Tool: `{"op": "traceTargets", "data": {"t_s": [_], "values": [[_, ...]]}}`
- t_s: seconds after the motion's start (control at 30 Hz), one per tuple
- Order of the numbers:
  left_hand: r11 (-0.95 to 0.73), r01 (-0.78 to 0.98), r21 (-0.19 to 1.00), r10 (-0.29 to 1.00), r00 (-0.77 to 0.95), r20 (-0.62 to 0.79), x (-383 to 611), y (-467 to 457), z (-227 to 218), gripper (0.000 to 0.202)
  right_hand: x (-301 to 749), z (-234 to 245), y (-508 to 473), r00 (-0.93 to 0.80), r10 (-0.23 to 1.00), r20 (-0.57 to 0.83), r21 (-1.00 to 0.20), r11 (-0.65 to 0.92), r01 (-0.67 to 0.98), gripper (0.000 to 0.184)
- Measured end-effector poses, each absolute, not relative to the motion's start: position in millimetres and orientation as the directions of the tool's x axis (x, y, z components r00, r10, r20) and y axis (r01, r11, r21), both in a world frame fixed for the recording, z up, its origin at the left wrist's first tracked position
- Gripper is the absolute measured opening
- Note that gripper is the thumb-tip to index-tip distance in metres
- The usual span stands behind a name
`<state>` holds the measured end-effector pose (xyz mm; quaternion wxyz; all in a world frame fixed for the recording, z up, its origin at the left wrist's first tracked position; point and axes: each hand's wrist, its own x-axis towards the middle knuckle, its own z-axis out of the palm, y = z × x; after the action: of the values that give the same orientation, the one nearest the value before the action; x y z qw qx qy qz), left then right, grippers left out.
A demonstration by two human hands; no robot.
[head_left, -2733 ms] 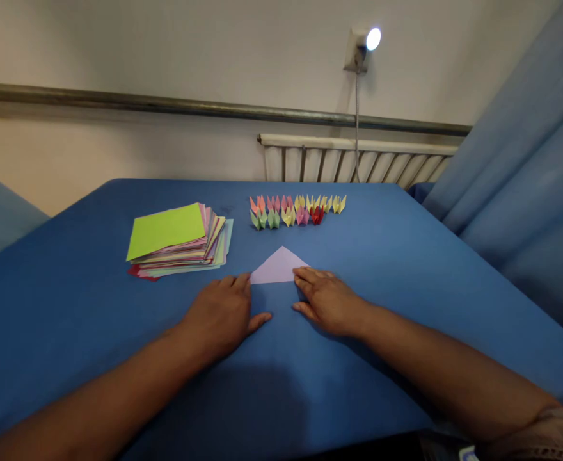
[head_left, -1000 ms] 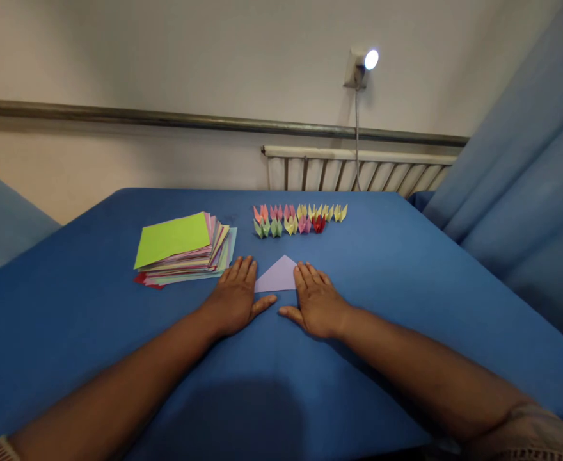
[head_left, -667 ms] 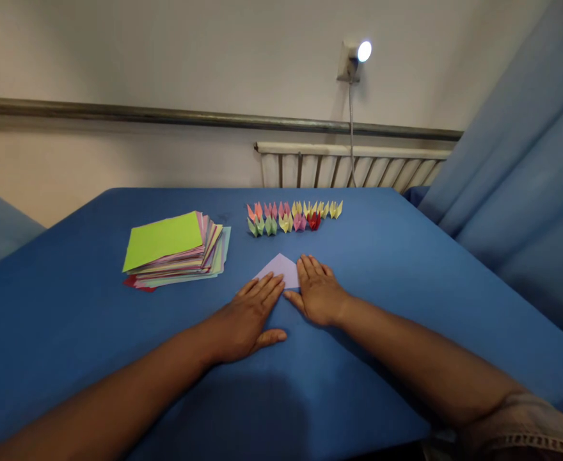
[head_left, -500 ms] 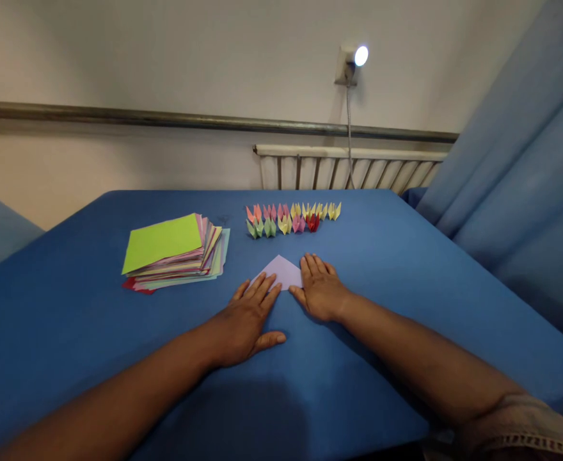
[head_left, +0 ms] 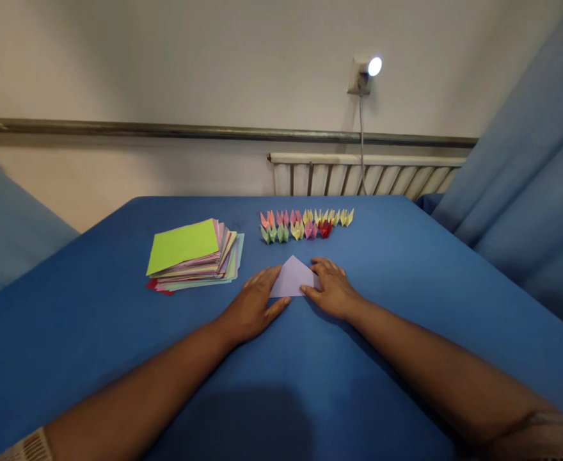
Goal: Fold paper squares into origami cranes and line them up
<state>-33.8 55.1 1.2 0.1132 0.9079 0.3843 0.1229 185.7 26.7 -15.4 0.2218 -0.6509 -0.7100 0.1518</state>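
On the worktop, between the two hands: a lilac paper, triangular, peak pointing away, straight edge toward the wearer. Against its left slope, the left hand, palm down, fingers unclenched, thumb spread away from them near the bottom edge. At its right end, the right hand, fingers bent at the far slope, thumb lying over the paper; pinching or merely pressing, impossible to tell.

Beyond the paper, well clear of both hands: cranes in two rows, the front one with two green, then yellow, pink and red; the back one orange, pink and yellow. Off to the left, near the left hand but apart from it: a stack of coloured sheets, uneven at the edges, lime green on top, a bit of red poking out underneath.
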Motion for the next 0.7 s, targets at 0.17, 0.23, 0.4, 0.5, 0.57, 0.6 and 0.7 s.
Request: {"op": "traceTargets", "data": {"t_s": [0.17,0.23,0.4,0.5,0.57,0.6,0.7], "values": [[-0.629,0.635,0.449,0.767,0.602,0.223,-31,58,4,0.067,186,-19,32,-0.054,0.972,0.230,-0.656,0.196,0.729,0.013],[-0.626,0.621,0.472,0.773,0.573,0.271,-30,55,8,0.071,186,-15,29,-0.083,0.938,0.336,-0.677,0.302,0.671,0.005],[-0.738,0.554,0.386,0.674,0.633,0.380,-31,45,22,0.041,183,6,9,-0.274,0.797,0.539,-0.543,0.577,0.610,0.005],[-0.842,0.446,0.305,0.538,0.745,0.394,-32,43,27,0.024,184,12,5,-0.264,0.791,0.551,-0.601,0.596,0.533,0.017],[-0.882,0.384,0.273,0.469,0.774,0.426,-32,44,27,0.024,186,8,10,-0.127,0.847,0.515,-0.705,0.504,0.499,0.027],[-0.894,0.362,0.263,0.445,0.780,0.440,-32,45,27,0.025,188,4,15,-0.052,0.879,0.474,-0.753,0.435,0.494,0.029],[-0.914,0.318,0.252,0.402,0.794,0.455,-31,49,25,0.026,191,-11,32,0.163,0.927,0.339,-0.873,0.244,0.423,0.030]]}}
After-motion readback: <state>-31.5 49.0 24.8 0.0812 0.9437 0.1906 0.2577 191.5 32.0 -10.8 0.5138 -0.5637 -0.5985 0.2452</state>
